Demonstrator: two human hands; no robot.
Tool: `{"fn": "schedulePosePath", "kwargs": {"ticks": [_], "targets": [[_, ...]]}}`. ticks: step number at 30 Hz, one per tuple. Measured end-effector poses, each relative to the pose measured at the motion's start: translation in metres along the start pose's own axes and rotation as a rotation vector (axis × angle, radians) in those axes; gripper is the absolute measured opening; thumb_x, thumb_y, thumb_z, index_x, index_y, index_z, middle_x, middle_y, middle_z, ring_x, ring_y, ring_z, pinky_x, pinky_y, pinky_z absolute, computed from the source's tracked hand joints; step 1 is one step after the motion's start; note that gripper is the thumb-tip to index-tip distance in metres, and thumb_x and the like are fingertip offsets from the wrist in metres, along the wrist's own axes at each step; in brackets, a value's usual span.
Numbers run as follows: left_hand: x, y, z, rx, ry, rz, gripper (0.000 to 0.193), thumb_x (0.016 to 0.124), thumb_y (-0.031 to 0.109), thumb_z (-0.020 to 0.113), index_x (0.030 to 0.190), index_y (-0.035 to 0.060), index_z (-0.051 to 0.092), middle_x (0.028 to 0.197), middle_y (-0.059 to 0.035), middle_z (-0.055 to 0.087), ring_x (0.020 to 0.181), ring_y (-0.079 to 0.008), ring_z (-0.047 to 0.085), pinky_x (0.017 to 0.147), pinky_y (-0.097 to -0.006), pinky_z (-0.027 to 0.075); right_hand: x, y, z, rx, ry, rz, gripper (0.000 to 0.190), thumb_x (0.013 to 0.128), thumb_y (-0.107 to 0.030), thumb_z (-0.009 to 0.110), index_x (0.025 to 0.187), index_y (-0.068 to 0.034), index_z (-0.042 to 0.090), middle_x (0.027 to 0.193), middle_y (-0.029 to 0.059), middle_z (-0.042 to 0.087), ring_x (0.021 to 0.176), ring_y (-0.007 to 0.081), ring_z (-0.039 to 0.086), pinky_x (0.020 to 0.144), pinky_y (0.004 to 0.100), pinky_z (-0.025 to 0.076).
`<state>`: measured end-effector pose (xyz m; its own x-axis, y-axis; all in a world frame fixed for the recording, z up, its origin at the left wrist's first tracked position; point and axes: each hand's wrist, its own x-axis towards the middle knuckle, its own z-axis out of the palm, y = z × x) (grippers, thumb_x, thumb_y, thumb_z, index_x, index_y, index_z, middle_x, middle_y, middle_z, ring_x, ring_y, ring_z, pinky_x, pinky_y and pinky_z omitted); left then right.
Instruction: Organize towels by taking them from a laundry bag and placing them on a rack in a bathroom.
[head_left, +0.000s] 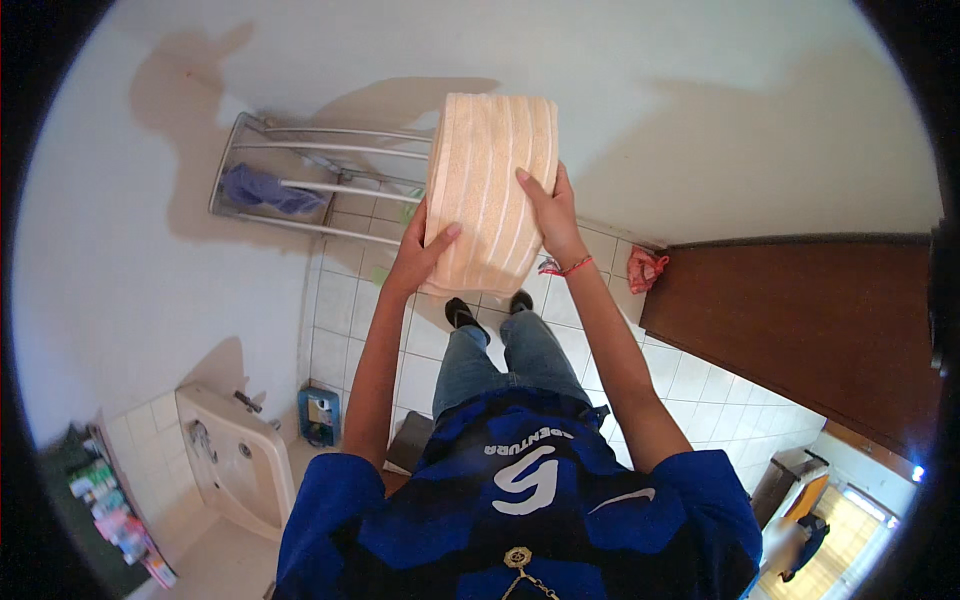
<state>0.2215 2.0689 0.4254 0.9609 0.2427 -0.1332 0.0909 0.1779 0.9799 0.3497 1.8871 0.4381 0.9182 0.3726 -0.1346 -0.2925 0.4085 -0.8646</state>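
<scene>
A folded peach towel with pale stripes (491, 180) is held up in front of me, near a wall rack. My left hand (421, 251) grips its lower left edge, the thumb lying on the striped face. On the right edge is my right hand (551, 206), its thumb also on the face and its fingers behind. A red bracelet circles my right wrist. The metal rack (352, 149) stretches left from behind the towel. A blue-purple cloth (270, 189) lies at the rack's left end. The fingers behind the towel are hidden.
A washbasin (251, 465) and a blue container (319, 416) are at lower left, near a shelf of toiletries (112, 510). A brown door (795, 315) stands at right, with a red plastic bag (645, 270) by its edge. Another person (806, 536) is at far lower right.
</scene>
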Motion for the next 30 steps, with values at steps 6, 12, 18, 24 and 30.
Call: {"fn": "schedulePosePath", "kwargs": {"ticks": [6,12,18,24,30], "targets": [[0.044,-0.122,-0.030,0.155,0.212,-0.399,0.062,0.091,0.040,0.068,0.131,-0.0021,0.047,0.112,-0.0137,0.064,0.094,-0.0182,0.063,0.083,-0.0322,0.052,0.036,0.107,-0.040,-1.175,0.140,-0.183,0.055,0.092,-0.040,0.063,0.121,0.005,0.049,0.109,0.0262,0.063,0.099,0.0385,0.064,0.086,0.0442,0.050],[0.045,-0.128,-0.037,0.223,0.237,-0.287,0.052,0.091,0.039,0.068,0.118,-0.0048,0.057,0.103,-0.0135,0.067,0.091,-0.0179,0.064,0.081,-0.0319,0.051,0.033,0.103,-0.026,-0.833,0.216,0.121,0.054,0.095,-0.039,0.059,0.123,0.004,0.044,0.108,0.0297,0.062,0.102,0.0427,0.062,0.085,0.0470,0.050],[0.043,-0.128,-0.044,0.350,0.335,-0.201,0.055,0.089,0.041,0.069,0.117,-0.0041,0.057,0.103,-0.0165,0.068,0.092,-0.0199,0.064,0.083,-0.0336,0.051,0.033,0.116,-0.021,-0.927,0.184,0.040,0.055,0.096,-0.039,0.056,0.123,0.005,0.039,0.114,0.0340,0.055,0.102,0.0488,0.059,0.084,0.0512,0.049],[0.034,-0.125,-0.043,0.469,0.377,-0.218,0.066,0.087,0.042,0.070,0.129,-0.0038,0.047,0.114,-0.0193,0.064,0.101,-0.0267,0.063,0.089,-0.0374,0.050,0.028,0.122,-0.024,-0.973,0.189,0.080,0.058,0.096,-0.041,0.054,0.124,0.007,0.038,0.115,0.0350,0.053,0.103,0.0505,0.057,0.087,0.0514,0.048],[0.019,-0.148,-0.049,0.453,0.290,-0.041,0.066,0.090,0.029,0.069,0.140,0.0006,0.037,0.128,-0.0197,0.055,0.114,-0.0275,0.056,0.094,-0.0388,0.048,-0.008,0.116,-0.044,-0.930,0.159,0.117,0.081,0.092,-0.047,0.060,0.138,0.011,0.026,0.116,0.0318,0.054,0.098,0.0396,0.063,0.083,0.0453,0.051]]}}
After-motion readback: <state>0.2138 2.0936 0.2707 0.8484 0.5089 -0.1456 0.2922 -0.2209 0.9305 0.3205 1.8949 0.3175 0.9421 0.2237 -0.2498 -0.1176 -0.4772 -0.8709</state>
